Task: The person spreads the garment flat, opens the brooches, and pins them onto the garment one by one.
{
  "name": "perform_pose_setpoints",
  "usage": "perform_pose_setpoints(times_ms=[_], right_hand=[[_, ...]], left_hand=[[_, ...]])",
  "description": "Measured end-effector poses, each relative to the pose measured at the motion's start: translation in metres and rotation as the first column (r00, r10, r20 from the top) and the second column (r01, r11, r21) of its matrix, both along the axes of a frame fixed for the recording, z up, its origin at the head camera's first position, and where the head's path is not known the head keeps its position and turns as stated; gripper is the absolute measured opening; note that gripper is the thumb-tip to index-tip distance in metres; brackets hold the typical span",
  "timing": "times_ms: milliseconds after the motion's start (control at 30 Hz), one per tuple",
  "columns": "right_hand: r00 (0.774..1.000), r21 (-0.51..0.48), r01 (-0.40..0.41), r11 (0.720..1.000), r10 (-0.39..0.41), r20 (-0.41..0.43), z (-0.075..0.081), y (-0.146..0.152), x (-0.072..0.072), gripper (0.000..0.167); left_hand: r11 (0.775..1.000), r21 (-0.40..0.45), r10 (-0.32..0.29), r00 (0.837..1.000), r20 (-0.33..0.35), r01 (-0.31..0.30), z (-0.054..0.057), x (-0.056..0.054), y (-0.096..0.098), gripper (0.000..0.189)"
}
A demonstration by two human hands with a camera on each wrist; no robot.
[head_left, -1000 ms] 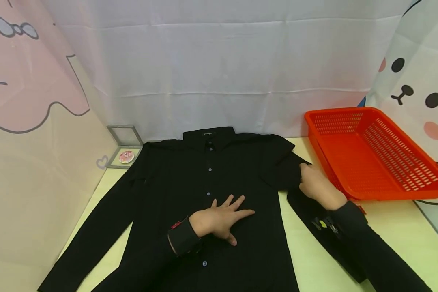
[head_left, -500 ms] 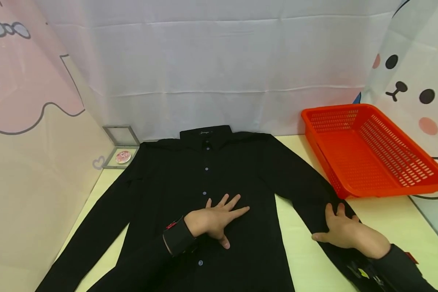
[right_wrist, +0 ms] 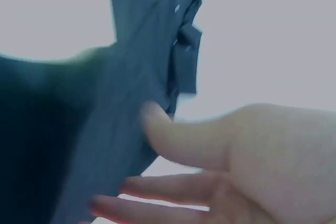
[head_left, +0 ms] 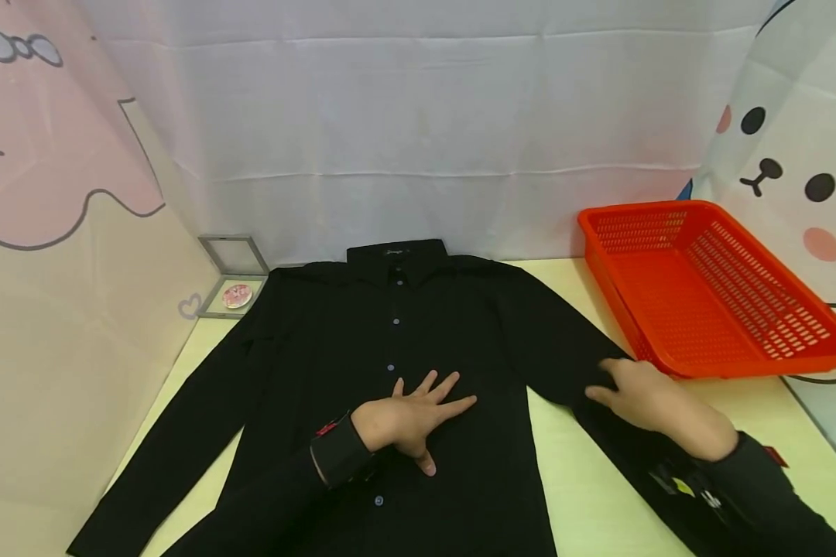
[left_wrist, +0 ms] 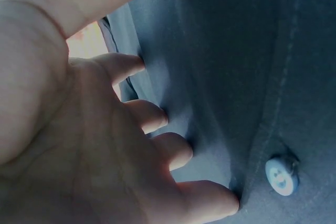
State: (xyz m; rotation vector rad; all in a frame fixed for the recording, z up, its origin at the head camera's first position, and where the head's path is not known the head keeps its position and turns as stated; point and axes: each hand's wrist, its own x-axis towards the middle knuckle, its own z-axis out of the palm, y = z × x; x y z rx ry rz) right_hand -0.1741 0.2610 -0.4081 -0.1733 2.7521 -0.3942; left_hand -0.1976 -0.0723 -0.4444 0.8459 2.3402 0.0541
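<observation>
Black shirt lies front up on the pale tabletop, collar toward the white curtain, both sleeves angled outward. Left hand rests on the shirt's front, fingers splayed and holding nothing; one pale button sits near the fingertips in the left wrist view. Right hand, slightly blurred, is at the sleeve on the person's right; thumb and fingers extended, apart, no grip visible. Orange-red basket stands just beside that sleeve. Grey-framed case, lid raised, by the opposite shoulder; pinkish disc inside.
</observation>
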Motion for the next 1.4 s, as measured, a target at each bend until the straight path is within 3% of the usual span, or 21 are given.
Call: perform_pose_setpoints(times_ms=[100,167,367,533,767,933,1067,1233,1400], right_hand=[[0.986,-0.097,-0.043,0.994,0.026,-0.163,0.007,-0.034,-0.029,0.045],[0.98,-0.14,-0.062,0.988,0.034,-0.194,0.007,-0.055,-0.052,0.039],[0.997,-0.139,-0.032,0.99,0.023,-0.07,-0.006,-0.084,-0.124,0.042],[1.0,-0.064,-0.008,0.998,0.009,0.008,-0.021,-0.081,-0.158,0.045],[0.999,-0.002,0.045,0.999,-0.045,0.002,-0.025,-0.064,-0.176,0.055],[0.988,0.016,0.092,0.996,-0.094,0.121,-0.03,-0.053,-0.177,0.071],[0.977,0.055,0.086,0.995,-0.095,0.193,-0.037,-0.05,-0.175,0.087],[0.989,0.063,0.063,0.996,-0.071,0.128,-0.034,-0.058,-0.18,0.087],[0.996,-0.012,0.088,0.996,-0.088,-0.031,-0.018,-0.076,-0.181,0.061]], left_hand=[[1.0,-0.014,0.002,1.0,-0.01,-0.002,0.0,0.0,-0.002,0.121],[1.0,-0.025,-0.001,1.0,-0.017,0.001,0.0,0.0,-0.003,0.122],[0.999,-0.035,-0.007,1.0,-0.028,0.006,-0.001,0.0,-0.004,0.122],[0.999,-0.041,-0.015,0.999,-0.029,0.014,-0.001,0.004,-0.003,0.124],[0.998,-0.053,-0.037,0.998,-0.048,0.034,0.001,0.006,-0.002,0.126],[0.998,-0.054,-0.038,0.998,-0.049,0.035,0.002,0.007,-0.001,0.126],[0.998,-0.061,-0.039,0.998,-0.056,0.036,0.0,0.009,0.0,0.126],[0.997,-0.068,-0.027,0.999,-0.046,0.023,-0.009,0.009,0.001,0.129],[0.998,-0.06,-0.031,0.999,-0.024,0.029,-0.03,0.005,0.001,0.132]])
